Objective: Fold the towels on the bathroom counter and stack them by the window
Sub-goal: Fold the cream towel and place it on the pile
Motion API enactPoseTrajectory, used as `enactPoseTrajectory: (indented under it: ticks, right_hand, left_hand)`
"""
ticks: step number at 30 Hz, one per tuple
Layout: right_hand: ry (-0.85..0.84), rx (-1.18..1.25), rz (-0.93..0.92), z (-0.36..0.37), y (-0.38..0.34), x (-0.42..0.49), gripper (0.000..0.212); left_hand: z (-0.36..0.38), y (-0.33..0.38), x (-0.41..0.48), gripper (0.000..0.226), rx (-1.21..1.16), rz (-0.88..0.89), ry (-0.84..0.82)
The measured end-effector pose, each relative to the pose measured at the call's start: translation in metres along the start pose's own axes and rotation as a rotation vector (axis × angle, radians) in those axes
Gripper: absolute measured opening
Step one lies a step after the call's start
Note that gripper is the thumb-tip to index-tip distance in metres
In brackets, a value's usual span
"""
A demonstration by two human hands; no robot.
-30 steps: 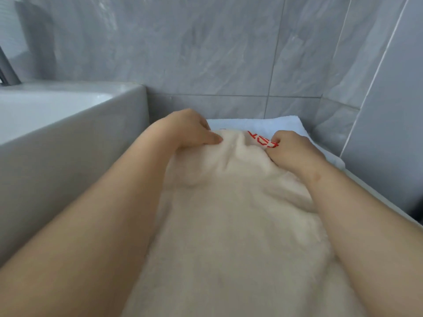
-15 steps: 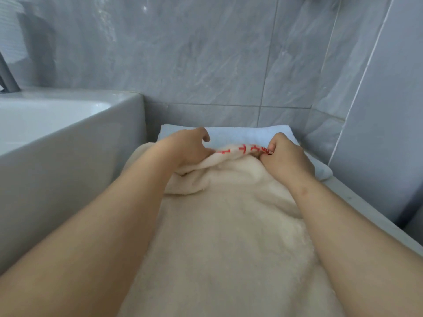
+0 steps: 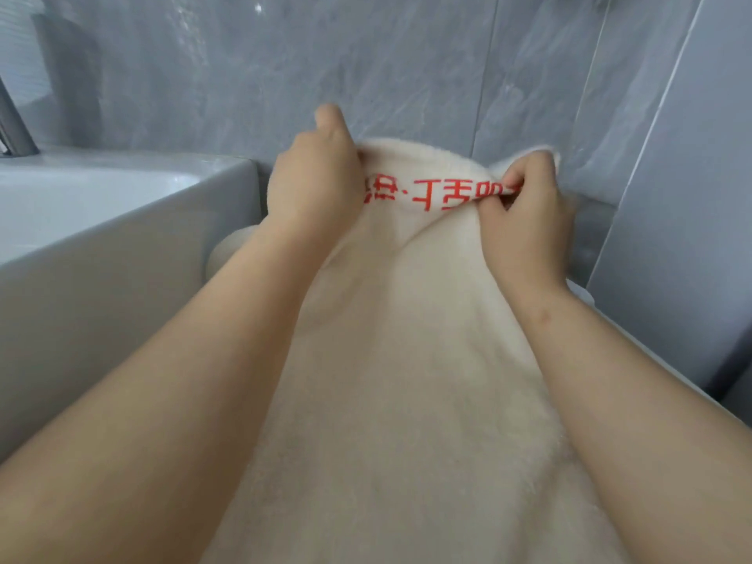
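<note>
A cream towel (image 3: 407, 360) of thick, fluffy pile is stretched between the two hands. A flat woven band with red stitched characters (image 3: 435, 191) runs along its far edge. The left hand (image 3: 317, 185) grips this edge with curled fingers, its back turned to the person and its thumb standing up. The right hand (image 3: 525, 225) pinches the same edge at the other end, with the fingers bent tightly and a small corner of cloth rising above the knuckles. Between the hands the band is pulled almost straight, and behind it the cloth rises in a soft rounded hump. From the hands the towel falls wide toward the person, between both bare forearms, and it hides what lies under it.

Just left of the left forearm stands the smooth, straight side of a white basin (image 3: 122, 246); a metal tap (image 3: 14, 124) is far to the left of that hand. Close behind both hands is a glossy grey marbled tile wall (image 3: 407, 67). To the right of the right hand a plain grey panel (image 3: 683, 197) closes the space, so the towel sits in a narrow channel.
</note>
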State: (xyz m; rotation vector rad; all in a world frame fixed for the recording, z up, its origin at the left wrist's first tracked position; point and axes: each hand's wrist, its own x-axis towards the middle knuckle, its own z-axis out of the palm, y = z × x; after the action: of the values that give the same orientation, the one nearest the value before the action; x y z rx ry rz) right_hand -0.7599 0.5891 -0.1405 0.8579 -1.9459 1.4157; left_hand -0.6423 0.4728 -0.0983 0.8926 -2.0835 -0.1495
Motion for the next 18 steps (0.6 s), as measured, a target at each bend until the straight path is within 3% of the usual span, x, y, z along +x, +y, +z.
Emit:
enactPoseTrajectory:
  ticks: [2, 3, 5, 7, 9, 13, 16, 18]
  right_hand:
    - [0.057, 0.019, -0.087, 0.001, -0.003, -0.002, 0.013]
    - [0.059, -0.043, -0.120, 0.002, 0.001, -0.003, 0.011]
    - [-0.116, -0.338, -0.084, 0.006, 0.017, -0.007, 0.021]
    - [-0.460, -0.583, 0.099, 0.007, 0.034, -0.013, 0.031]
    - [-0.625, -0.627, 0.210, 0.006, 0.041, -0.018, 0.034]
    - [-0.588, -0.582, 0.235, 0.006, 0.044, -0.019, 0.037]
    - [-0.554, -0.582, 0.150, 0.007, 0.045, -0.018, 0.043]
    - [-0.451, -0.497, -0.010, 0.010, 0.042, -0.017, 0.041]
  left_hand:
    - [0.002, -0.001, -0.004, 0.019, -0.074, 0.081, 0.146]
    - [0.007, -0.005, -0.006, 0.019, -0.061, 0.136, 0.137]
    - [0.030, -0.021, -0.010, 0.030, 0.101, 0.159, -0.079]
    - [0.053, -0.041, -0.018, 0.045, 0.236, 0.029, -0.392]
    - [0.063, -0.051, -0.025, 0.052, 0.197, -0.114, -0.482]
    - [0.066, -0.058, -0.024, 0.028, 0.113, -0.120, -0.144]
    - [0.069, -0.057, -0.024, 0.025, 0.061, -0.026, -0.300]
    - [0.070, -0.054, -0.023, 0.020, 0.066, 0.040, -0.246]
